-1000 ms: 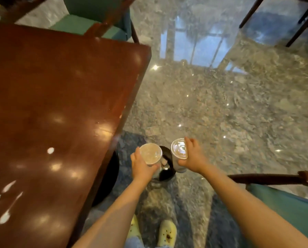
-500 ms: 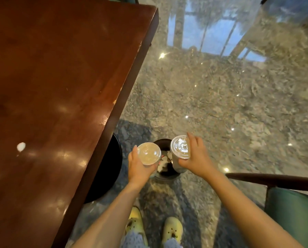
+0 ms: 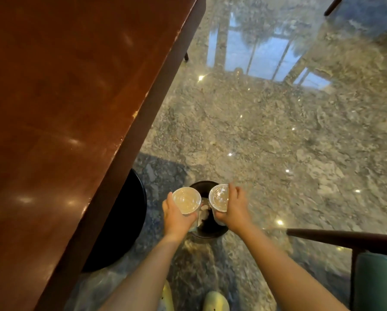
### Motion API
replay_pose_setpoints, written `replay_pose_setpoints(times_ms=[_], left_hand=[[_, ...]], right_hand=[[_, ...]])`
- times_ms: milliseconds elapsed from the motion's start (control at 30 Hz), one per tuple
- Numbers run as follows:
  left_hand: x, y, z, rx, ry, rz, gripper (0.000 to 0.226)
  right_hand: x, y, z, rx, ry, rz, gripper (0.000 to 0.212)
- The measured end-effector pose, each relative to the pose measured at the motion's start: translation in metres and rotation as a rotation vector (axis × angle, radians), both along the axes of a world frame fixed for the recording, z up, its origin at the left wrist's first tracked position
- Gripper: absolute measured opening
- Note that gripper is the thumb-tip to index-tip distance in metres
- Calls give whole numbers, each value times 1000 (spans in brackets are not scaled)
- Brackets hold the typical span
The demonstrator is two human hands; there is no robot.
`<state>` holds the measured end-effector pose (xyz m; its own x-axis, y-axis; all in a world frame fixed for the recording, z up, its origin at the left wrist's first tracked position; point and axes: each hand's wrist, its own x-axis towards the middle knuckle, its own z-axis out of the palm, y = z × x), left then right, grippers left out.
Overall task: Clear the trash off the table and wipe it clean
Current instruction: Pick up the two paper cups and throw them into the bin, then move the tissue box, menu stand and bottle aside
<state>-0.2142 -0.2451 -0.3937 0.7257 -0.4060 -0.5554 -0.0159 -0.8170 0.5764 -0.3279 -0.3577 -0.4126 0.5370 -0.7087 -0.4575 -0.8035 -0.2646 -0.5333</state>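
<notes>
1. Holding one lidded plastic cup each, both hands hang over the small black bin (image 3: 207,230) on the marble floor, low in the middle of the frame. The left hand (image 3: 176,217) is wrapped round the wall of the left cup (image 3: 186,200); the right hand (image 3: 233,209) is clamped on the side of the right cup (image 3: 219,196).
2. Both cups stand upright, just beside each other above the bin's mouth, where pale crumpled scraps already lie.
3. Judging by the thin clear walls and domed lids, the cups are light and easily crushed. A grip round the middle of the wall, under the lid rim, suits them; squeezing hard could pop a lid off. Whether any liquid is left inside cannot be told.
4. The wooden bench (image 3: 60,122) fills the left of the frame, with its black round base (image 3: 123,225) beneath the edge. The part in view carries no trash, so wiping looks like the remaining step.
5. A green-seated chair (image 3: 378,281) sits at lower right.
</notes>
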Motion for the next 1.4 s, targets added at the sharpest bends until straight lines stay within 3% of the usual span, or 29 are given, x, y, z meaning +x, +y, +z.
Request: replay_pose_setpoints(times_ms=[200, 400, 500, 633, 767, 867, 967, 1067, 1267, 1400], left_hand=[[1, -4, -40, 28, 100, -146, 106], [-3, 19, -19, 267, 128, -385, 71], [-6, 30, 14, 387, 179, -488, 61], [-8, 28, 77, 427, 216, -583, 56], [-9, 20, 171, 399, 263, -700, 46], [-1, 20, 252, 371, 318, -753, 47], [13, 37, 325, 301, 471, -649, 50], [36, 70, 384, 188, 540, -501, 58], [83, 163, 465, 236, 411, -427, 59], [100, 245, 484, 292, 324, -315, 48]], right_hand=[[8, 12, -49, 134, 73, 11, 109], [-4, 21, -27, 263, 328, 251, 92], [-3, 18, 18, 341, 471, 420, 83], [9, 14, 101, 424, 520, 583, 63], [27, 10, 207, 452, 580, 741, 60], [37, 8, 283, 570, 560, 727, 59], [48, 10, 343, 672, 541, 703, 55], [68, 20, 392, 616, 555, 751, 52], [130, 65, 465, 532, 619, 990, 27], [174, 125, 490, 440, 604, 1119, 39]])
